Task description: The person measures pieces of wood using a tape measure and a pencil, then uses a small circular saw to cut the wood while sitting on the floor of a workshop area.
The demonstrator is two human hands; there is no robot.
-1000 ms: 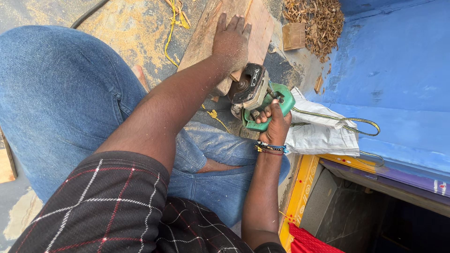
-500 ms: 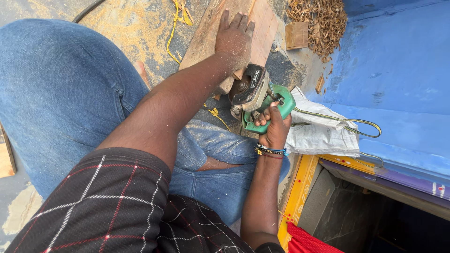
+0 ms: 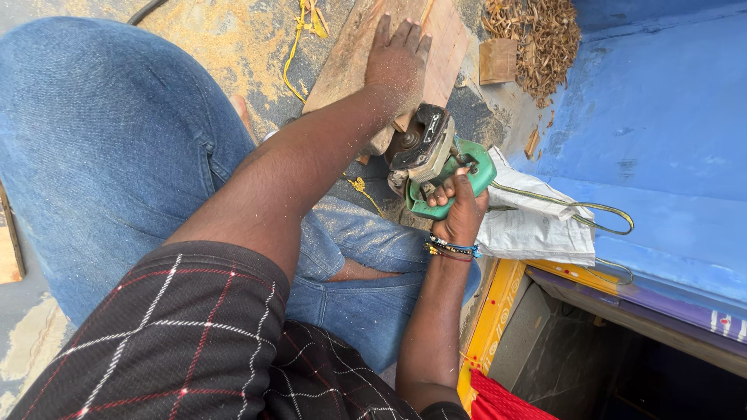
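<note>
Left hand (image 3: 397, 62) kept flat, fingers spread, on pale wooden plank (image 3: 350, 58); right hand (image 3: 459, 206), fingers wrapped round green-handled power grinder (image 3: 436, 159), edged closer to plank.

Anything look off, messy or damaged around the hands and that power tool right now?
Sawdust covers the ground beside the wooden plank under the left hand, and wood shavings are heaped by the blue wall. The jeans are ripped near the right hand, which grips the green power tool.
</note>
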